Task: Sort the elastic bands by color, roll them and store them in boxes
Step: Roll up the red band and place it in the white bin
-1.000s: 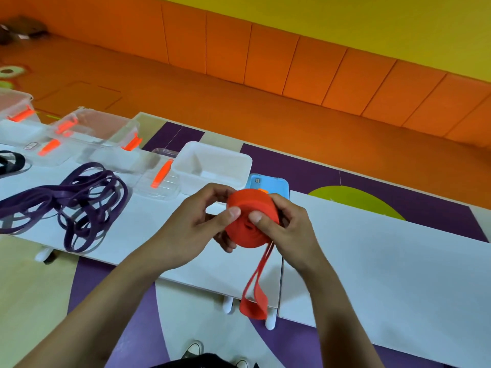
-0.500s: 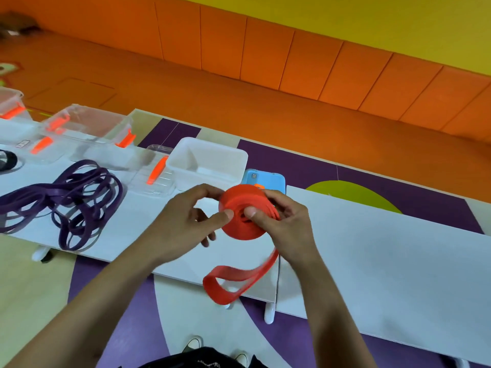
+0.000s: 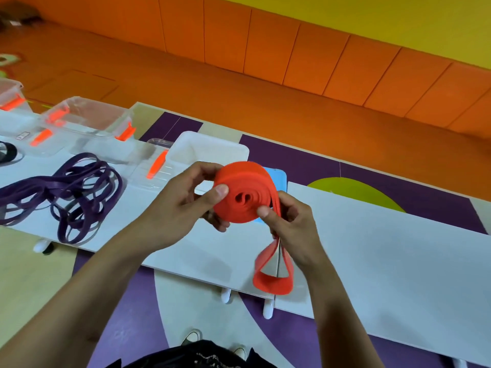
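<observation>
A red elastic band (image 3: 245,191) is wound into a thick coil held above the white table (image 3: 372,240). My left hand (image 3: 186,205) grips the coil's left side, thumb on its face. My right hand (image 3: 289,227) pinches the coil's lower right edge, and the band's loose tail (image 3: 273,272) hangs in a loop below it. A tangle of purple bands (image 3: 77,192) lies on the table to the left. Just behind the coil stands an open white box (image 3: 210,152). Clear boxes with orange clips (image 3: 85,120) sit further left.
A blue flat object (image 3: 277,176) lies on the table behind the coil. A clear lid with an orange clip (image 3: 156,168) rests beside the white box. A black band (image 3: 6,152) shows at the far left edge. Two tables join under my hands; my shoes (image 3: 191,337) are below.
The coil has turned in my hands and taken up more band. The hanging tail swung left, then back under my right hand, and the view has shifted slightly.
</observation>
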A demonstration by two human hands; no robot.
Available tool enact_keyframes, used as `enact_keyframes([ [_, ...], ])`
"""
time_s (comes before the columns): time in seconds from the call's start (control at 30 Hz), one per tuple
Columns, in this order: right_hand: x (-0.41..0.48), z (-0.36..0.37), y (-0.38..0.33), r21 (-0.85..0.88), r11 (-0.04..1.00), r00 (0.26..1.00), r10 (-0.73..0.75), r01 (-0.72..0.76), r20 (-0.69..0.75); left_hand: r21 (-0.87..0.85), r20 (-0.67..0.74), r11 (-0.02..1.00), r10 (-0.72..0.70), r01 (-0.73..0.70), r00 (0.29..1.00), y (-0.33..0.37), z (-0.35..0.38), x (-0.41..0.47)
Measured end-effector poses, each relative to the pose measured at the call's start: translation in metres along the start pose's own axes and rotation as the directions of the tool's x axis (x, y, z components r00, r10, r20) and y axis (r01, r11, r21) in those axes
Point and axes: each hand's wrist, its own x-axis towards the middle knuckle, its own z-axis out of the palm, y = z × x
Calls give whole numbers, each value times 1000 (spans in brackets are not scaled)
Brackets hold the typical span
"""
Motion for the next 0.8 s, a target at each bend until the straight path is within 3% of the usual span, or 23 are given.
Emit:
enact_keyframes([
  [0.13,1,14,1,106,994,995,48,-38,-87,-276,-33,961,-42,32,999,-9,23,2],
  [0.23,5,21,-2,90,994,995,63,-55,-82,-427,-18,897,-136,115,991,-15,33,4],
  [0.3,8,17,-1,52,997,998,59,-57,-32,-300,-25,941,-170,155,985,-14,27,7],
  [0.37,11,9,-2,6,1000,998,26,-26,66,62,-50,985,-161,164,986,-10,12,10],
  [0.43,16,5,-5,-51,999,987,-3,12,162,327,-51,935,-129,138,990,-1,-4,12],
  [0.6,30,-1,-17,-150,986,956,-29,76,293,406,128,912,-127,65,984,19,-12,17],
  [0.8,34,-14,-4,-32,999,968,-18,27,251,235,10,967,-102,97,995,5,9,14],
])
